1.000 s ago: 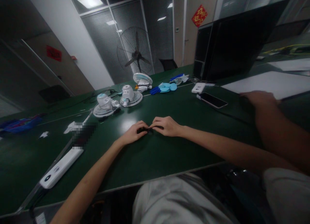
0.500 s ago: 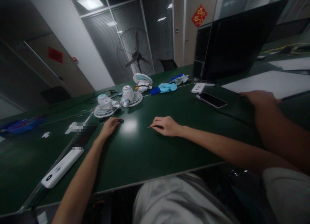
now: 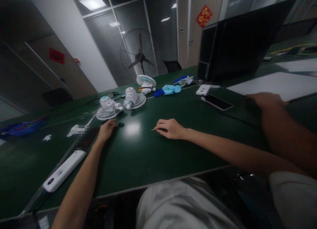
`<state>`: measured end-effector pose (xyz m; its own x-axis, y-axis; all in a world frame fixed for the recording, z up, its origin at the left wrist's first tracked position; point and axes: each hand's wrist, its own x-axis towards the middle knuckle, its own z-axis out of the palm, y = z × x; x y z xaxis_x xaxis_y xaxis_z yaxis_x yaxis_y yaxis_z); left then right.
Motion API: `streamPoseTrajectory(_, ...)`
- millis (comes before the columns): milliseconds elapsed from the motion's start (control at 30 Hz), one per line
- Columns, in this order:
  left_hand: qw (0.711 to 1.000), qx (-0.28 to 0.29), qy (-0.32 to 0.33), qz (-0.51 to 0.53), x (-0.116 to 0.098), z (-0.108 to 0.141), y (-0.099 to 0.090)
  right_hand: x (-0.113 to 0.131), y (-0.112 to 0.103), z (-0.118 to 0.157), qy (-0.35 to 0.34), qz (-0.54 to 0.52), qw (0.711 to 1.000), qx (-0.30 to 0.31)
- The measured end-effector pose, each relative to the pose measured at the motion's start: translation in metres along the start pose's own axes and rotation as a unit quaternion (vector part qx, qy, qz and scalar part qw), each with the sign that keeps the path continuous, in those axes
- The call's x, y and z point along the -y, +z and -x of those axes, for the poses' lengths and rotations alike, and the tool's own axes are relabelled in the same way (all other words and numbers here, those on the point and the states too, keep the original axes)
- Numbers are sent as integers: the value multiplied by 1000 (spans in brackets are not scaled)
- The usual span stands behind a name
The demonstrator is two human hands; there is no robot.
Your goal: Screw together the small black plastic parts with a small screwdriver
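Green smooth-topped table [image 3: 138, 159]: carries the items recorded below.
Dark slim pen-like tool with a thin pale tip [image 3: 162, 130]: gripped at the right hand, near the middle of the table.
Tool axis: roughly level across the view, left to right; tip points left, rear end runs back under the palm. Whether the tip touches the table cannot be told.
Right hand [image 3: 169, 129]: thumb and fingers closed together on the tool.
Small black rounded piece [image 3: 121, 125]: on the table, left of the tool's tip and well apart from it; long axis appears to lie left to right. Detail blurred; which end is which cannot be told.
Left hand [image 3: 107, 130]: fingers parted and loosely curled, just beside the black piece, a narrow gap between.
White plastic fans [image 3: 131, 96]: three, beyond the hands.
Black-screened phone [image 3: 218, 102]: flat on the table, right of the fans.
Another person's hand [image 3: 267, 100]: far right, at the edge of a white flat sheet [image 3: 277, 83].
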<state>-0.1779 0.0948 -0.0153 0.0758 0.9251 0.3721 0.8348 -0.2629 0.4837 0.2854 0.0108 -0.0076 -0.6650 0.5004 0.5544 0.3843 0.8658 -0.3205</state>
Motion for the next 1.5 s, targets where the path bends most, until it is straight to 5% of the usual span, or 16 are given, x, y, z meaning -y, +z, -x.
streamPoseTrajectory(433, 999, -33, 22, 16, -39, 2, 21, 1, -2, -1, 0, -4, 1000, 7)
streamPoseTrajectory(867, 997, 6, 72, -18, -36, 6, 7, 1, -1, 0, -3, -1, 1000, 9)
streamPoseTrajectory(1167, 993, 6, 106, -56, -30, 2, 12, 1, -3, -1, -4, -3, 1000, 11)
streamPoseTrajectory(1500, 996, -31, 48, -63, -21, -1, 20, -1, 0, 0, -3, -5, 1000, 14)
